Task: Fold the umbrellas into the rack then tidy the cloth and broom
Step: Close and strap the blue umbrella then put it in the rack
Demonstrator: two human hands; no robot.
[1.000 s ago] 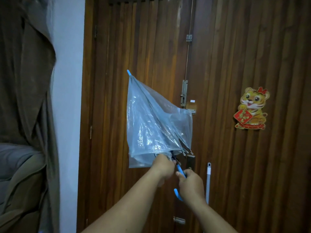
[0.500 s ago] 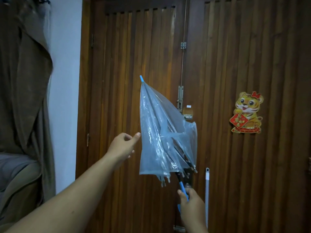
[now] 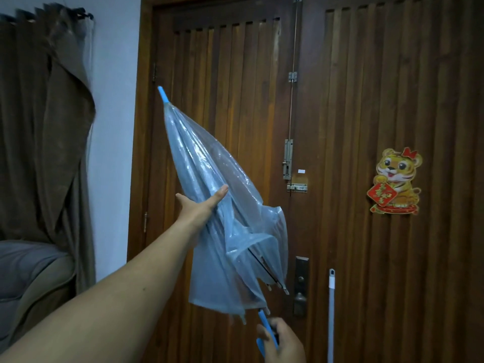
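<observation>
With the right hand [image 3: 281,341] gripping the blue handle [image 3: 265,334], the flat, open left hand [image 3: 200,203] should smooth the umbrella [image 3: 217,205] canopy's loose folds snugly round the shaft.

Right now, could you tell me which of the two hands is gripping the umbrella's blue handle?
The right hand grips the blue handle; the left hand only lies flat against the canopy.
</observation>
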